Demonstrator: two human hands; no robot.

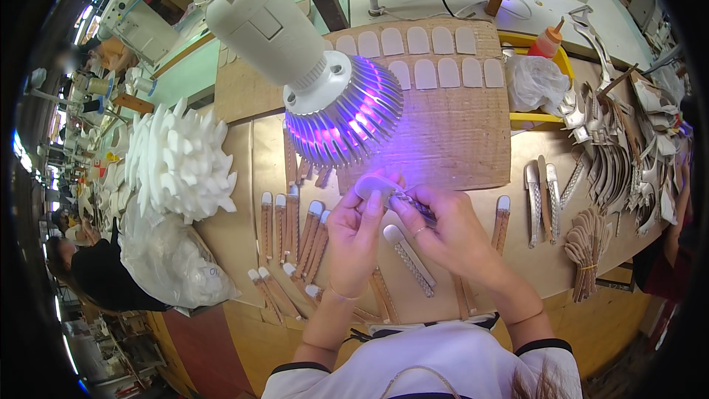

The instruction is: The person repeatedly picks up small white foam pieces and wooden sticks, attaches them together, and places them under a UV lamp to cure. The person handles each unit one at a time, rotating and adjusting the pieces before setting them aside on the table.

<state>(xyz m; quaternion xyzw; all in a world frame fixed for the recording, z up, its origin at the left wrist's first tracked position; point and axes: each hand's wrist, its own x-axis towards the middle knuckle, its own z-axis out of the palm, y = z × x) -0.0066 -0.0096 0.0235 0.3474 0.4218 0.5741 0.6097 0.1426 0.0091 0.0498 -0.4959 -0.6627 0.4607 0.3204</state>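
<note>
The left hand [351, 235] is pinching a rounded pad [371, 185] between closed thumb and fingers, just on the near side of the purple-lit lamp [343, 115]. The right hand [447, 228] is gripping a braided strap [421, 209], fingertips closed, at the pad's right edge. Another strap [408, 259] is lying nearer; a cardboard sheet [458, 144] is lying farther off, bearing pale pieces [425, 74].

Bright overall | violet light from finned lamp [343, 111] tints cardboard sheet [443, 144] and pale tab [371, 186] | sheen on surface [524, 273] | strip lights [72, 355] far left | fisheye bends edges, rim black and soft
</note>
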